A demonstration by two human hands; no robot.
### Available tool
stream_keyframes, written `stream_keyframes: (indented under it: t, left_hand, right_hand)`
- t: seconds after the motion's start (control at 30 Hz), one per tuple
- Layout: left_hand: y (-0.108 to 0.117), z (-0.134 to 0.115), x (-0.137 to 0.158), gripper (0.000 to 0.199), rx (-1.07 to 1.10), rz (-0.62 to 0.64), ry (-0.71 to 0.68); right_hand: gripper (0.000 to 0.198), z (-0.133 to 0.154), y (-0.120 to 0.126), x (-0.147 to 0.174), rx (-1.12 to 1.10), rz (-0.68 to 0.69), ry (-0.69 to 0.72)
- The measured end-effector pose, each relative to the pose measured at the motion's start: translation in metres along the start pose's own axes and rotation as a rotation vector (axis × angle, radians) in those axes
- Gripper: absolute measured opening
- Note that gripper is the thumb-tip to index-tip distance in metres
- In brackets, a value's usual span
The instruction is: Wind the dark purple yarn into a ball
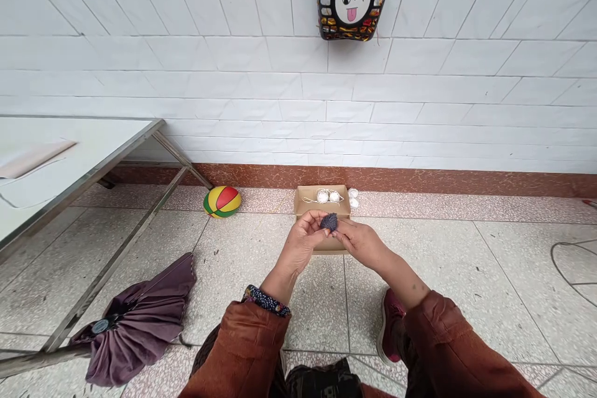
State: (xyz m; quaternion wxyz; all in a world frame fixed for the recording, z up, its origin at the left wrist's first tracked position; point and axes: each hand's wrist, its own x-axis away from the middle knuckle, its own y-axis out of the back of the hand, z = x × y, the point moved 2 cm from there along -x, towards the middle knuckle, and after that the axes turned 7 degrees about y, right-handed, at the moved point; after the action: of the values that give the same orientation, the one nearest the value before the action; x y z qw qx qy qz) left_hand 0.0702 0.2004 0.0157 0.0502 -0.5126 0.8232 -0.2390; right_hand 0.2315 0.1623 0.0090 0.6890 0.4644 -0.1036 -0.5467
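A small dark grey-blue piece of knitted or crocheted yarn (329, 222) is pinched between my two hands, in front of my body. My left hand (305, 237) grips it from the left with thumb and fingers. From the right, my right hand (361, 240) holds its edge, fingertips closed together. Below and behind the hands is an open cardboard box (300, 200), partly hidden by them. Inside its far part lie two white yarn balls (328, 197) with loose strands. More white yarn balls (353, 198) lie just outside, against the box's right side.
On the left stand a metal-framed table (93, 168), a striped ball (222, 201) and a folded purple umbrella (144, 323) on the floor. A black basket (321, 6) hangs on the tiled wall. Thin wire or cable (559, 267) lies at far right. My shoe (390, 326) is below.
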Motion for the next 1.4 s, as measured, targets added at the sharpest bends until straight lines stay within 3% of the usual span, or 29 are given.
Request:
stream_keyframes:
  t: [0.17, 0.27, 0.43, 0.57, 0.8, 1.03, 1.13, 1.3, 1.4]
  left_hand:
    - [0.007, 0.000, 0.000, 0.031, -0.044, -0.089, -0.023]
    - [0.007, -0.002, 0.001, 0.028, -0.126, -0.127, -0.049]
    - [0.001, 0.001, 0.005, 0.031, -0.213, 0.033, 0.025]
    - [0.000, 0.003, 0.006, 0.050, -0.057, 0.121, 0.067]
    - [0.009, 0.003, -0.001, 0.035, 0.153, 0.009, 0.058]
    - [0.013, 0.002, -0.005, 0.032, -0.077, -0.099, -0.046]
    - [0.009, 0.004, -0.004, 0.038, -0.203, -0.076, -0.064]
    - [-0.002, 0.004, 0.004, 0.056, -0.247, 0.109, -0.052]
    - [-0.005, 0.001, 0.006, 0.055, -0.152, 0.197, -0.035]
  right_hand:
    - [0.017, 0.019, 0.011, -0.002, 0.071, 0.065, 0.135]
    - [0.020, 0.027, 0.020, -0.004, 0.067, 0.007, 0.176]
    - [0.019, 0.017, 0.026, -0.010, -0.031, -0.205, 0.103]
    - [0.018, -0.004, 0.014, -0.014, -0.131, -0.310, -0.024]
    - [0.017, -0.002, -0.007, -0.009, -0.114, -0.061, -0.041]
    - [0.014, 0.026, 0.008, -0.007, -0.116, 0.098, 0.127]
    - [0.016, 0.031, 0.020, -0.009, -0.176, 0.016, 0.166]
    - [0.015, 0.008, 0.030, -0.013, -0.204, -0.264, 0.024]
    - [0.015, -0.010, 0.019, -0.013, -0.210, -0.273, -0.043]
